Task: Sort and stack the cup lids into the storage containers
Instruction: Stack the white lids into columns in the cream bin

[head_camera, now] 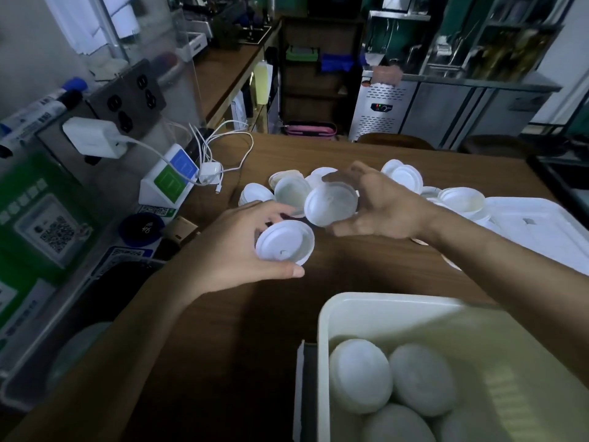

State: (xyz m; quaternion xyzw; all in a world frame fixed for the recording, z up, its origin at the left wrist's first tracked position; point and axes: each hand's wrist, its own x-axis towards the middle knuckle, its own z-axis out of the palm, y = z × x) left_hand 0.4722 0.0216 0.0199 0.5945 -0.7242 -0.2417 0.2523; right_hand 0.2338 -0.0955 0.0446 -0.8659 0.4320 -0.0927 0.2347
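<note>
My left hand [236, 250] grips a white cup lid [284, 242], thumb under its near rim and fingers over the far rim. Just right of it my right hand [379, 208] holds a second white lid [330, 204], tilted so its hollow underside faces me. Behind both hands a loose pile of white lids [401, 178] lies on the wooden table [366, 269]. At the near right stands a white storage container [322, 327] with several stacks of lids [360, 374] inside.
A white container lid or tray [541, 231] lies at the right, partly over the pile. Left of the table are a white charger with cables [210, 173], a green-and-blue payment stand [172, 181], QR-code signs [54, 232] and a socket panel [134, 97]. Counters and a steel fridge stand behind.
</note>
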